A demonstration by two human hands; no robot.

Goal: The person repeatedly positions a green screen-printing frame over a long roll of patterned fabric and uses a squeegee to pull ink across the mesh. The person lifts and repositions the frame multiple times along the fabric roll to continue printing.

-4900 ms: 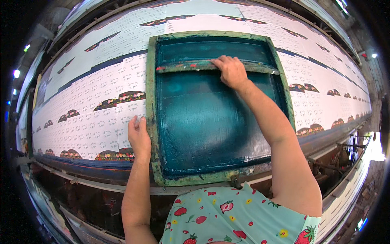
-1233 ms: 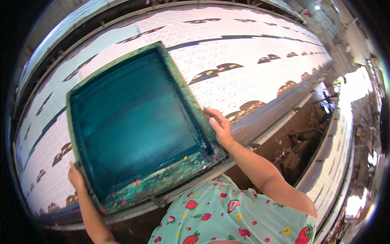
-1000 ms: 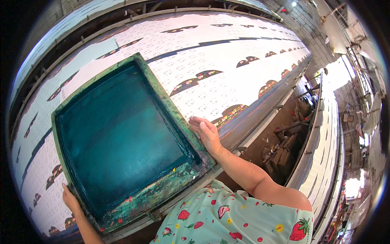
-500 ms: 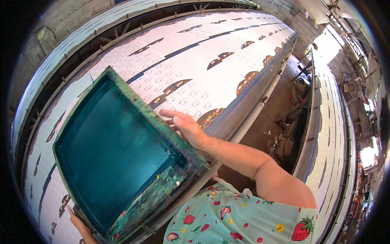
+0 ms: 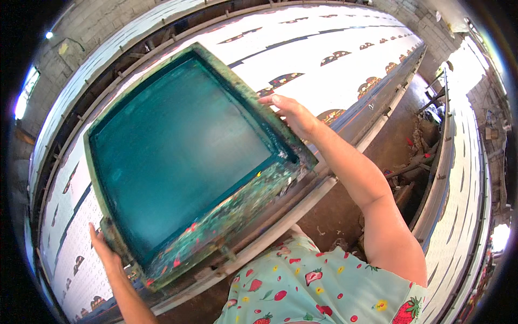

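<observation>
- Screen frame: sits between left hand and right hand, slanted over the long surface, far corner well beyond both; not possible to tell whether resting there or raised clear.
- Left hand: upright along the outer face of the side nearest it, fingers slightly parted; touching or just beside, grip too hidden to tell.
- Right hand: at the outer edge of the opposite side, fingers loosely extended toward the rim, some out of sight; not possible to tell how firmly closed, if at all.
- Between the hands: dark teal mesh, flat and seemingly taut, with a pale sheen toward the right hand.
- Beyond the right hand: white printed sheeting with dark half-moon floral patches.
- Nearer the body than the right hand: pale rail, running just beside the frame's broad, paint-mottled near board.
- Handling, by judgement: stiff, bulky, probably fairly heavy; awkward one-handed. Looks sturdy at the border, delicate at the mesh, perhaps slippery where coated with colour.
- Best hold: mid-length on the two opposite sides, palms outside, fingertips under the edge, off the mesh.
</observation>
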